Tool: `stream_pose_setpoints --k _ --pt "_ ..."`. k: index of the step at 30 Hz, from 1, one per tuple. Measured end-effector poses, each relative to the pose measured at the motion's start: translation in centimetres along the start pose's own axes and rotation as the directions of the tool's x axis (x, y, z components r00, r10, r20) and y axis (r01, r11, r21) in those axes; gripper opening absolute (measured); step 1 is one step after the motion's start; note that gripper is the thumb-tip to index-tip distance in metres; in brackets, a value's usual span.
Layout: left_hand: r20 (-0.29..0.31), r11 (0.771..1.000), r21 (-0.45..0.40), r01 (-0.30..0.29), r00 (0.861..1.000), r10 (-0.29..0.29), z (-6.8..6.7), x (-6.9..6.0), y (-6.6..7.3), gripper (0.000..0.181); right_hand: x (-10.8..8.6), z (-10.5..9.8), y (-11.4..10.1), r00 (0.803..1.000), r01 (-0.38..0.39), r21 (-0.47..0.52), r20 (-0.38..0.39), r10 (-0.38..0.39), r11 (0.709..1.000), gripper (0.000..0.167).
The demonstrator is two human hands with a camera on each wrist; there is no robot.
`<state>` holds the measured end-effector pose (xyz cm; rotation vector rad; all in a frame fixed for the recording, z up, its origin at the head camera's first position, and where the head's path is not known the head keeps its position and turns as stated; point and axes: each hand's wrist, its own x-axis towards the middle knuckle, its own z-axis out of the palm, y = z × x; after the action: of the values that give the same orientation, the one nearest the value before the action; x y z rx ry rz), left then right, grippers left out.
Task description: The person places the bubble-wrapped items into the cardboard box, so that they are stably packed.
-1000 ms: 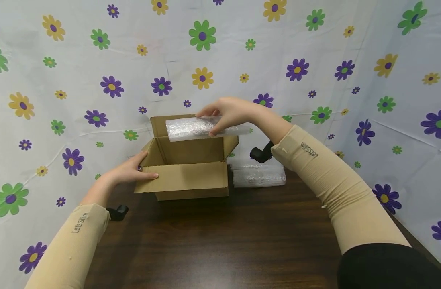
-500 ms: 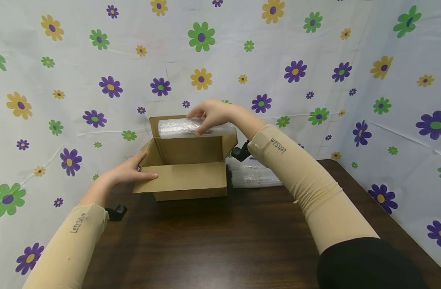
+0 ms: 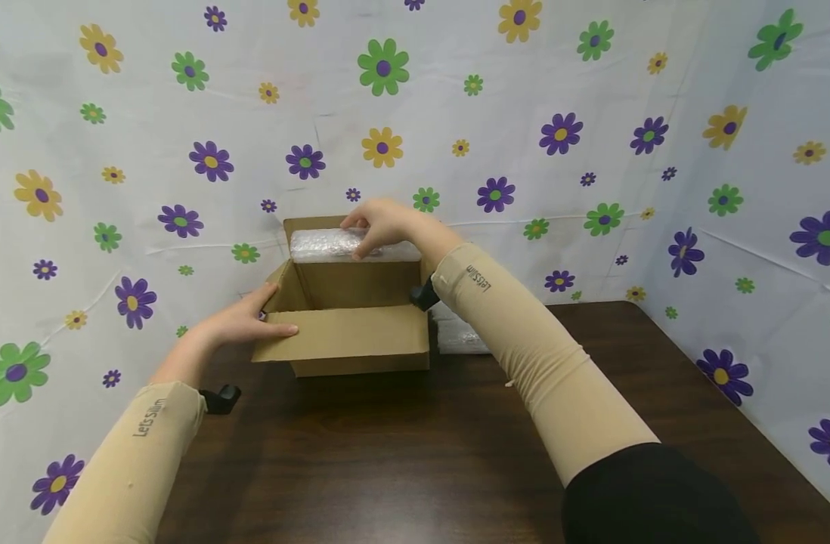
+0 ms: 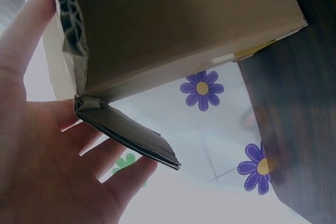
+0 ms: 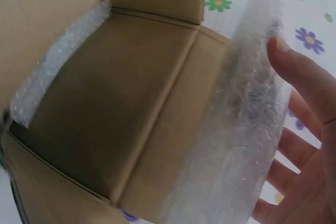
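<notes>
An open cardboard box (image 3: 360,365) stands on the table with its flaps spread. My left hand (image 3: 238,321) grips its left front corner, thumb on the front flap. In the left wrist view the fingers reach behind a short side flap (image 4: 131,132). Above the box's back edge, my right hand (image 3: 391,227) holds a long folded bundle of bubble wrap (image 3: 323,245) level, thumb in front and fingers behind. Whether anything is wrapped in it I cannot tell. The right wrist view shows another strip of bubble wrap (image 5: 58,64) inside the box along one wall.
More bubble wrap bundles (image 3: 459,338) lie on the table right of the box, partly hidden by my right forearm. The dark wooden table (image 3: 388,453) stretches toward me. A flower-patterned curtain (image 3: 428,98) hangs close behind the box.
My right hand has carried the bubble wrap bundle left and slightly down, from the box's right side to over its back edge. The left hand keeps its grip in place.
</notes>
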<state>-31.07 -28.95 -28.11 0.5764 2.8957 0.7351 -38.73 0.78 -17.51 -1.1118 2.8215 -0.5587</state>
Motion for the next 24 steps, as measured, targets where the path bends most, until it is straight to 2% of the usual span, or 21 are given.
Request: stream_pose_setpoints --k 8,17,24 --pt "-0.001 1.0 -0.001 0.003 1.0 -0.003 0.0 -0.2 0.3 0.106 1.2 1.8 1.2 1.0 -0.017 0.047 -0.025 0.018 0.999 0.063" --pt "0.003 1.0 0.003 0.017 1.0 -0.017 0.1 -0.2 0.5 0.106 1.3 2.4 2.6 0.994 -0.107 0.094 -0.023 0.11 0.99 0.063" --pt "0.003 1.0 0.004 0.023 1.0 -0.023 0.0 -0.3 0.5 0.106 1.6 2.7 2.6 0.993 -0.113 0.118 -0.031 0.118 0.987 0.062"
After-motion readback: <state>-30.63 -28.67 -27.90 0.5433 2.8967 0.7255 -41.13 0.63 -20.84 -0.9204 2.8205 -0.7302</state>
